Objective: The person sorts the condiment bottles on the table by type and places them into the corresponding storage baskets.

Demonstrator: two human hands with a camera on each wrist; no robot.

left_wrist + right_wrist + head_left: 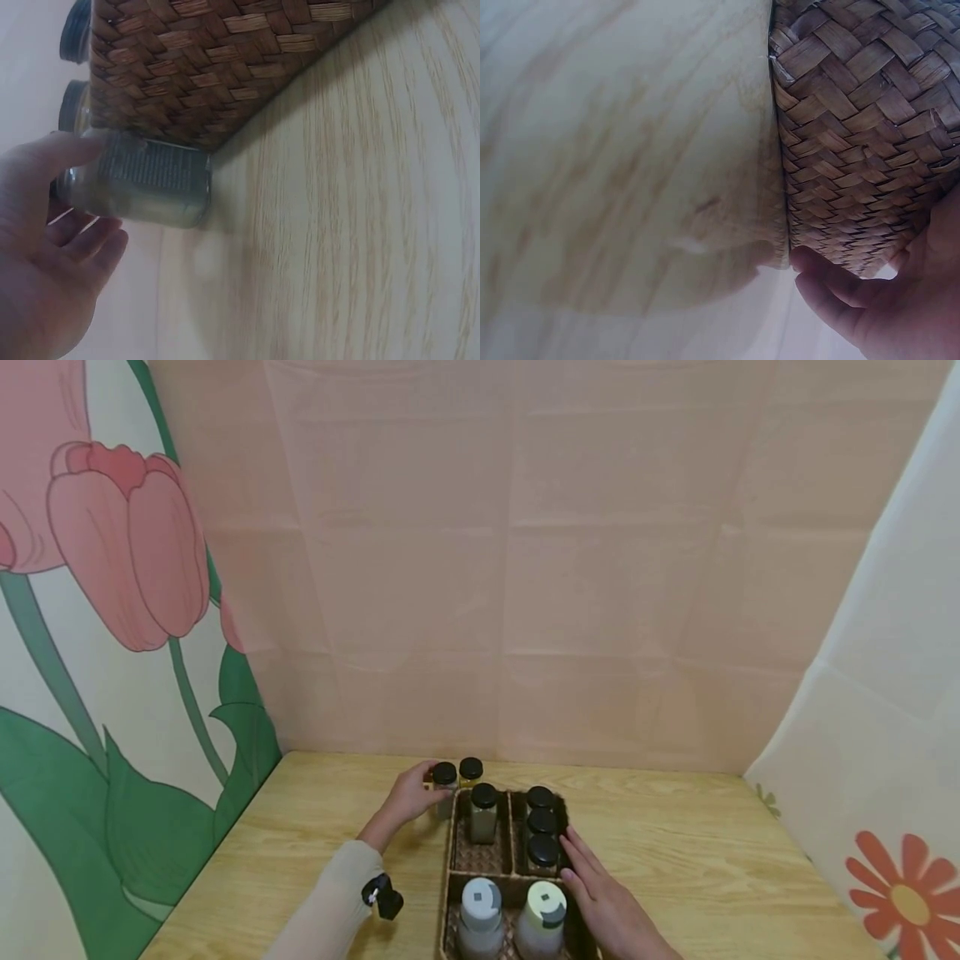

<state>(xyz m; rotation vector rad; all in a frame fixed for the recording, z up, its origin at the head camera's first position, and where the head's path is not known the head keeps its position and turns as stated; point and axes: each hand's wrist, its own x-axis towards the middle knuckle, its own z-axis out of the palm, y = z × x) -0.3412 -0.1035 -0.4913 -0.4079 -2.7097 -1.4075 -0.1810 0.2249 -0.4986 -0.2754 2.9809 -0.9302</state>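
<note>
A brown woven basket (448,902) with compartments stands on the table near its front middle. My left hand (407,797) grips a square glass jar with a black lid (444,771) at the basket's back left corner, thumb on one side and fingers on the other. In the left wrist view this jar (154,180) shows a printed label and stands against the woven wall. Extended fingers of my right hand (606,893) touch the basket's right side. A black-lidded jar (483,822) sits in the back left compartment, and three black-lidded jars (542,822) line the back right one.
Behind the basket, beside the gripped jar, stands another black-lidded jar (471,770) with yellowish contents. The front compartment holds a white-capped bottle (481,910) and a pale yellow-capped bottle (544,912). A beige cloth (510,568) hangs along the table's back edge.
</note>
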